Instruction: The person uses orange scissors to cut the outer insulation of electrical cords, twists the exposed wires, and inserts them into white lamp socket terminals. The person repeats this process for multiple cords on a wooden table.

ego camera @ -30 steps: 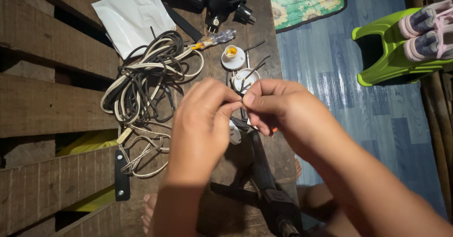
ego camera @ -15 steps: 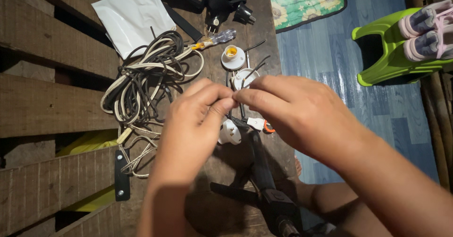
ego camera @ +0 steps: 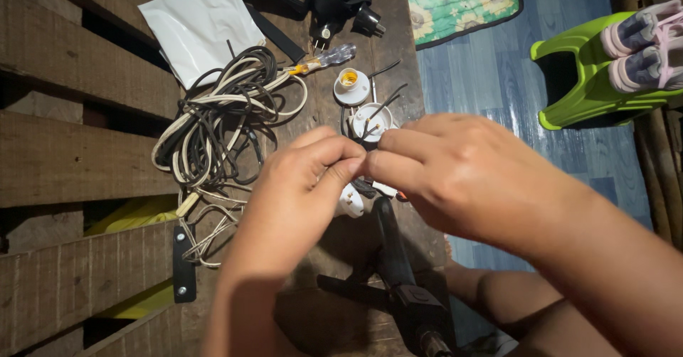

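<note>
Left hand (ego camera: 302,186) and right hand (ego camera: 455,176) pinch fingertips together.

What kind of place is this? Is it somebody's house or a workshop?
Probably a home, with a rough wooden bench used as a work spot. A tangle of cables and white lamp sockets lie on it, while a flowered mat and a green plastic stool stand on the blue floor.

Item pinched between left hand (ego camera: 302,186) and right hand (ego camera: 455,176): hidden by the meeting fingertips, kind not discernible. White part (ego camera: 351,202) below the left thumb: mostly covered, shape unclear. Black tool (ego camera: 402,286): upper end under the right hand, lower end cut by the bottom edge. Shoes (ego camera: 644,44) on green stool (ego camera: 587,80) (both cropped at the right edge). Black gear (ego camera: 334,1): cut off at top, too dark to identify.
</note>
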